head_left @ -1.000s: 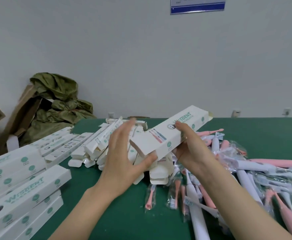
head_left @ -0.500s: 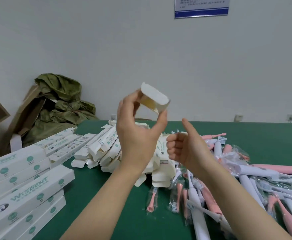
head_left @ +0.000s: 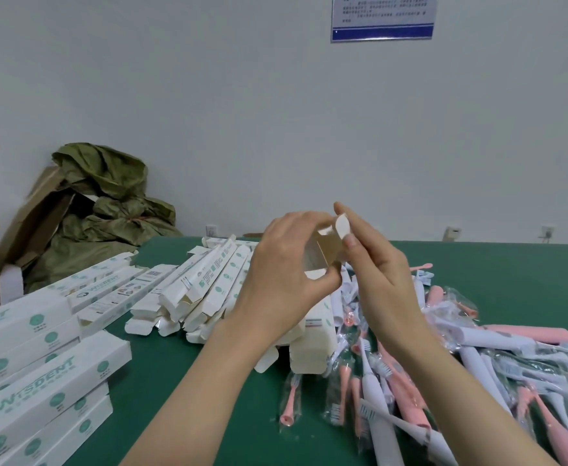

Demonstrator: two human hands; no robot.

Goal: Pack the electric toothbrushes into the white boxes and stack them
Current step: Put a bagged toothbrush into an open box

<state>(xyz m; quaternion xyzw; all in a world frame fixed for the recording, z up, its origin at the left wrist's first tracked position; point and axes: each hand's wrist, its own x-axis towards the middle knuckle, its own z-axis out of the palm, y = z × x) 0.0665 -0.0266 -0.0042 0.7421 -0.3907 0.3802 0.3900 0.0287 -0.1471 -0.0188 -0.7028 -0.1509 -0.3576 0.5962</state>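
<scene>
I hold one white box [head_left: 326,250] end-on in front of me, its brown inside showing at the near end. My left hand [head_left: 286,274] grips the box body from the left. My right hand [head_left: 376,264] pinches the white end flap between thumb and fingers. Below my hands lies a heap of unfolded white boxes [head_left: 208,290] on the green table [head_left: 175,381]. Pink and white electric toothbrushes [head_left: 477,358] in clear bags are piled at the right. Packed white boxes [head_left: 33,381] with green lettering are stacked at the left.
A crumpled olive-green bag [head_left: 107,210] and brown cardboard [head_left: 30,223] lean against the wall at the back left. A blue-edged notice [head_left: 383,18] hangs on the wall. Wall sockets [head_left: 452,233] sit just above the table's far edge.
The box went from lying flat across both hands to standing end-on. My right hand, briefly off it, has come back and taken hold of the end flap.
</scene>
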